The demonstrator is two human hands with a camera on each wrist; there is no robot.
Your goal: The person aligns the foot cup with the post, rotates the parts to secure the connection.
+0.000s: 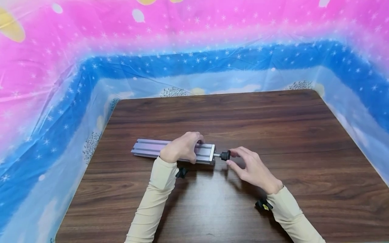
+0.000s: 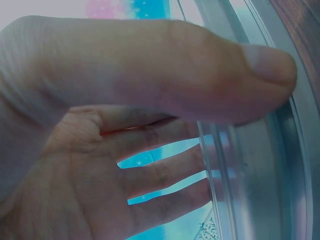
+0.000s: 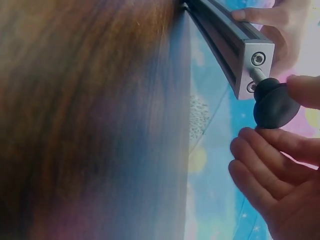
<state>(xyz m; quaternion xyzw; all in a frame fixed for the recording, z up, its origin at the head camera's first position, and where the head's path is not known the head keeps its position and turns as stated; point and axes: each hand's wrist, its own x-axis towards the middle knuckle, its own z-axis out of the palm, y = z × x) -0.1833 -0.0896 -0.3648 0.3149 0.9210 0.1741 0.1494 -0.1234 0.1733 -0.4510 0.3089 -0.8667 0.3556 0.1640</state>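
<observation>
A silver aluminium extrusion (image 1: 147,148) lies roughly crosswise over the table, with grooves along its length. My left hand (image 1: 181,147) grips it from above, thumb (image 2: 200,75) on the near side and fingers on the far side. The right end carries a metal end plate (image 3: 247,56) with screws set in it. Out of that plate sticks a threaded stud (image 3: 257,75), bearing a round black levelling foot (image 3: 276,106). With thumb and index finger, my right hand (image 1: 253,170) pinches the foot at its rim; the other fingers spread below it in the right wrist view.
Under everything is a dark wood-grain table (image 1: 231,114). A pink and blue patterned cloth (image 1: 209,64) hangs behind and beside it. Small black devices (image 1: 181,172) sit at both wrists, below the pale sleeves (image 1: 162,185).
</observation>
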